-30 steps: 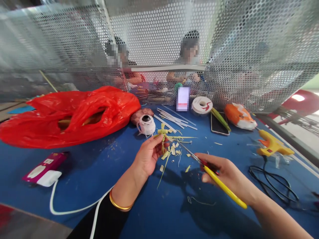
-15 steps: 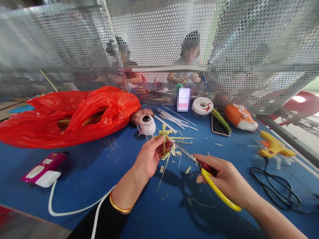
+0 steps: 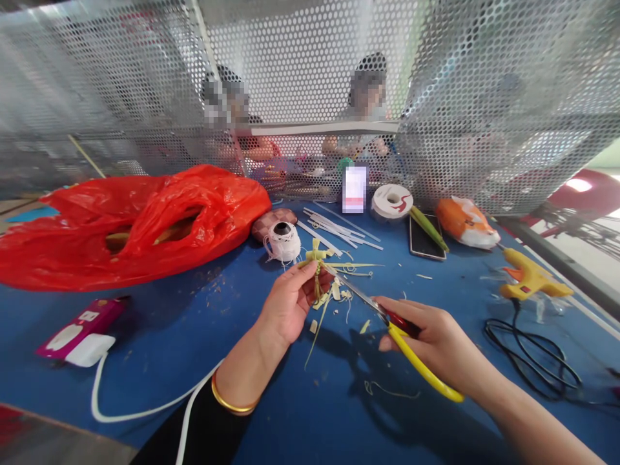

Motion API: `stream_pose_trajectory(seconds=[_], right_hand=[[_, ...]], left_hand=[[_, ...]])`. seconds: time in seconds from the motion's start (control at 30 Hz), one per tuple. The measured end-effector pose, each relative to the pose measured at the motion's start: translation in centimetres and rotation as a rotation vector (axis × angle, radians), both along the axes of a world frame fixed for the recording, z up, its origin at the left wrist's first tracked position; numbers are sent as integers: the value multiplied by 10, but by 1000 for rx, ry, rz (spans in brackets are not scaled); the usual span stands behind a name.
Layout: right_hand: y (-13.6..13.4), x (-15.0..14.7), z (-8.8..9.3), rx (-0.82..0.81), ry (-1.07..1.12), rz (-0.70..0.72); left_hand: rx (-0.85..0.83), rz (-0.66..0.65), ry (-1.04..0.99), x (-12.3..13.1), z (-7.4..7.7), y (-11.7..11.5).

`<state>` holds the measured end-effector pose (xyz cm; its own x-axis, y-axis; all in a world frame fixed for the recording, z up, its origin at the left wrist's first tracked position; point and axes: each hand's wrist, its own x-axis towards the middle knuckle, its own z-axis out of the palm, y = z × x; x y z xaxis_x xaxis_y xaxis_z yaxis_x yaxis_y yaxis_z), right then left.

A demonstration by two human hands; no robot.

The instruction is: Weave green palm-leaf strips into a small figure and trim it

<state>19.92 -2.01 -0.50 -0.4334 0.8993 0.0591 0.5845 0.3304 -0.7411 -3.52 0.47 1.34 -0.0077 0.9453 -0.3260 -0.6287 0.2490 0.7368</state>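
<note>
Leaf-strip ornament (image 3: 316, 256): pinched between thumb and fingers, left hand (image 3: 287, 305), above blue tabletop (image 3: 169, 342). Scissors (image 3: 426, 369): right hand (image 3: 433, 330) curls round handles; blades now reach nearer, apparently within cutting range.

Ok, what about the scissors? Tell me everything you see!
The scissors have slim, metal-looking blades and two handles, one yellow, one red. The right grip holds them above the blue table, partly hiding the red handle. They point away and leftward, tips close to the yellow-green piece in the left grip. I can't tell whether they touch it or how far they're open.
</note>
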Motion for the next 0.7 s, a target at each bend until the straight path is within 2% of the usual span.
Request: stream_pose_trajectory(seconds=[0.47, 0.7], right_hand=[[-1, -1, 5, -15, -3, -15], [-7, -6, 6, -99, 24, -57]], left_hand=[[-16, 7, -15, 1, 3, 0], [-12, 10, -29, 1, 3, 0]])
